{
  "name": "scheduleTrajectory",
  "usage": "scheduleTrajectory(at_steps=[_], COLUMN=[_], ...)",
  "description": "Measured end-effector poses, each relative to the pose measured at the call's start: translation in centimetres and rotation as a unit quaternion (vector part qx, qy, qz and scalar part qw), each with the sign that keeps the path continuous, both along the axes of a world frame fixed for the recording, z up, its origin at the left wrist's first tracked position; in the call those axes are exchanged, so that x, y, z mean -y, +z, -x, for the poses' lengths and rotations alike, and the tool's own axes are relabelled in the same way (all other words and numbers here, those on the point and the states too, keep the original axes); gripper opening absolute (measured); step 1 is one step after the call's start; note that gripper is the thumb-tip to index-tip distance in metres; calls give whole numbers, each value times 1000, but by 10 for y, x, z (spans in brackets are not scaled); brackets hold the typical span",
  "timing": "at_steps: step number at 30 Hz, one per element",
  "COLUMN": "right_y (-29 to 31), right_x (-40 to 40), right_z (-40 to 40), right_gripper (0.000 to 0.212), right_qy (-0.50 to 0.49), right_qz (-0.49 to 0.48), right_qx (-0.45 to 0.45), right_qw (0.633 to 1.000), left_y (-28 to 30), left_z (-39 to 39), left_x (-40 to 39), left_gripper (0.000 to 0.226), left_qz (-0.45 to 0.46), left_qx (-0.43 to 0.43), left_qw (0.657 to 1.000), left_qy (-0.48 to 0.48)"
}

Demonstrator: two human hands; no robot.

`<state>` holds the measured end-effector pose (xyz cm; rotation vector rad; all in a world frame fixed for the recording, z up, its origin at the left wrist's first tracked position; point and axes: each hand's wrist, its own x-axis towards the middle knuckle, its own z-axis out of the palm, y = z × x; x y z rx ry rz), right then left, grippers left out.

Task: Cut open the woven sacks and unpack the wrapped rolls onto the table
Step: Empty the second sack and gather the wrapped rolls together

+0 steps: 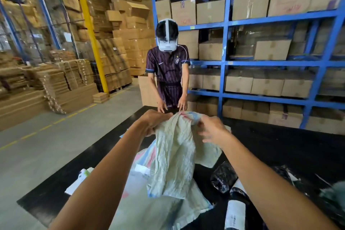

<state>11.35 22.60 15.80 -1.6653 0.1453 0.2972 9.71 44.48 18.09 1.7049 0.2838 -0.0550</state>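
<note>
1. Two hands hold one crumpled woven sack (pixel 173 155) up at the centre of the frame, above the black table (pixel 280 147); the sack hangs slack, and its lower end drapes onto a second sack (pixel 149 214) lying flat at the bottom centre.
2. At the sack's top edge the left hand (pixel 155 122) has its fingers curled round a bunch of fabric, and the right hand (pixel 211 129) pinches the edge with thumb and fingers; the fingertips are partly buried in the folds.
3. Right of the sacks, in the lower right, lie dark wrapped rolls (pixel 223 177), one cut off by the bottom edge and others hidden behind the right forearm.
4. Across the table, at upper centre, stands another person (pixel 168 69), hands lowered to the far edge.
5. Blue shelving (pixel 224 43) with cartons fills the upper right.
</note>
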Motion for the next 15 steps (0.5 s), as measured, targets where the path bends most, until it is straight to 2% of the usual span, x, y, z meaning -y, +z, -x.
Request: scheduleTrajectory(at_steps=[1, 2, 4, 5, 7, 9, 10, 11, 12, 13, 14, 15], right_y=[9, 15, 17, 17, 12, -3, -19, -41, -67, -91, -114, -126], right_x=[-5, -12, -27, -33, -36, -27, -20, -9, 4, 18, 29, 39], right_z=[-4, -7, -13, -14, -16, -17, -17, -14, -12, -9, -10, -13], right_gripper=[41, 50, 45, 35, 21, 19, 21, 25, 33, 44, 54, 60], right_qy=[-14, -4, 8, -12, -40, -25, -7, 24, 70, 127, 161, 153], right_qz=[-91, -136, -141, -125, -127, -185, -176, -70, 94, 281, 437, 522], right_qx=[-44, -59, -23, 0, 32, 28, 24, 10, -17, -50, -83, -90], right_qw=[995, 989, 990, 992, 991, 982, 984, 997, 993, 950, 881, 834], left_y=[0, 0, 0, 0, 4, 15, 22, 29, 38, 47, 53, 57], left_z=[-1, -1, -8, -15, -30, -40, -44, -47, -49, -50, -52, -52], left_x=[0, 3, 14, 18, 17, 0, -14, -28, -42, -51, -60, -64], left_gripper=[30, 31, 28, 22, 18, 25, 27, 27, 26, 25, 24, 23], left_qz=[19, 49, 109, 132, 141, 158, 163, 165, 155, 141, 111, 73], left_qx=[-22, -41, -32, -1, 80, 129, 146, 163, 181, 207, 231, 252], left_qw=[998, 994, 985, 985, 987, 971, 961, 951, 944, 936, 932, 929], left_qy=[-48, -93, -131, -111, 6, 128, 169, 205, 228, 246, 255, 259])
